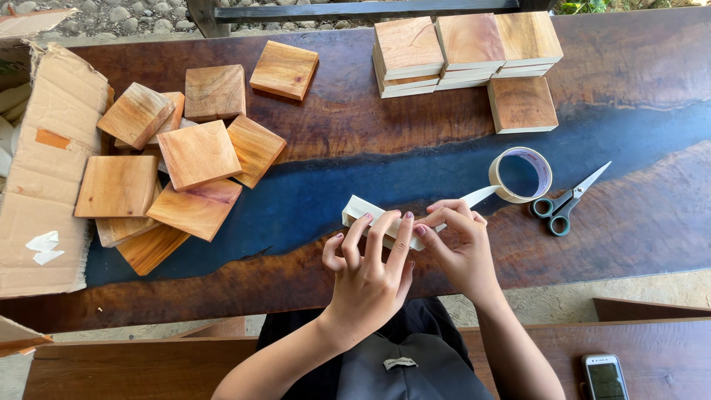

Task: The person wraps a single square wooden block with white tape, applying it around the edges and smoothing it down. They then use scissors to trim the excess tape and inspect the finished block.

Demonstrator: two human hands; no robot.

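Observation:
My left hand (pixel 368 270) grips a pale stack of wooden squares (pixel 361 210) held on edge over the dark wood-and-blue-resin table (pixel 326 192). My right hand (pixel 459 241) presses a strip of clear tape against the stack's right end. The strip runs up and right to a tape roll (pixel 521 174) lying flat on the table. Both hands meet at the stack, fingers curled over it.
Loose wooden squares (pixel 196 152) lie piled at the left beside a flattened cardboard box (pixel 44 185). Stacked squares (pixel 466 52) stand at the back, one single square (pixel 522 104) before them. Scissors (pixel 566 201) lie right of the roll. A phone (pixel 605 376) rests on the bench.

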